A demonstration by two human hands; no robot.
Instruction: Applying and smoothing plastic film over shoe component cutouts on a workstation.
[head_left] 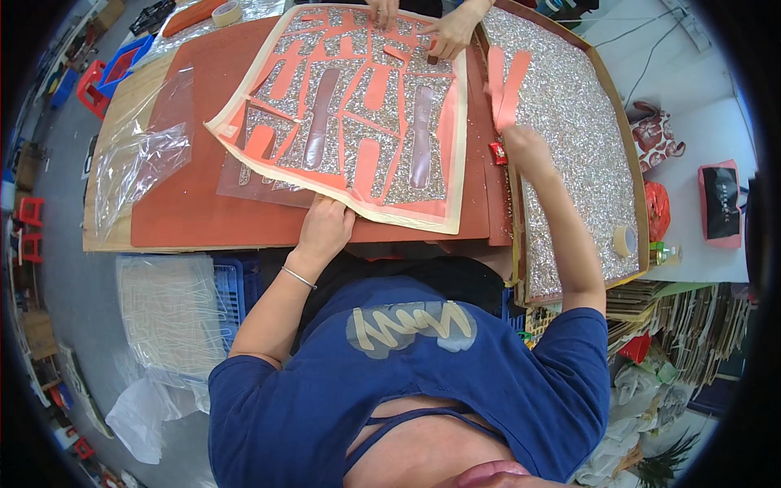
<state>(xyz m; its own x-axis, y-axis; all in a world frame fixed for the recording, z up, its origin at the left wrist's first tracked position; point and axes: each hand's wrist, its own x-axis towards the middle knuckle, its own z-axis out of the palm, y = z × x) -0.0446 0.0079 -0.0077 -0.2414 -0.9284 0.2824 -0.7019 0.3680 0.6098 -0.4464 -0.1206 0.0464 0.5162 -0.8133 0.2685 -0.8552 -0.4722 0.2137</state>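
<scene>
My left hand [325,224] is closed on the near edge of a coral stencil sheet [376,138] bordered with cream tape. That edge is lifted off the red board. Silvery glitter fills many of the sheet's cut-outs, and two long mauve strips [422,138] lie on it. Over the near left rim of the glitter tray [578,106], my right hand [529,150] grips loose coral strips [506,85] that stick up from its fingers. A small red packet [498,153] is beside that hand. Across the table, another person's hands [453,32] touch the sheet's far edge.
Clear plastic film [146,154] covers part of the red board [179,215] on the left. A tape roll [625,241] rests in the tray's near right corner. Below the table stands a blue basket [230,289]; stacked cardboard [691,325] is at the right.
</scene>
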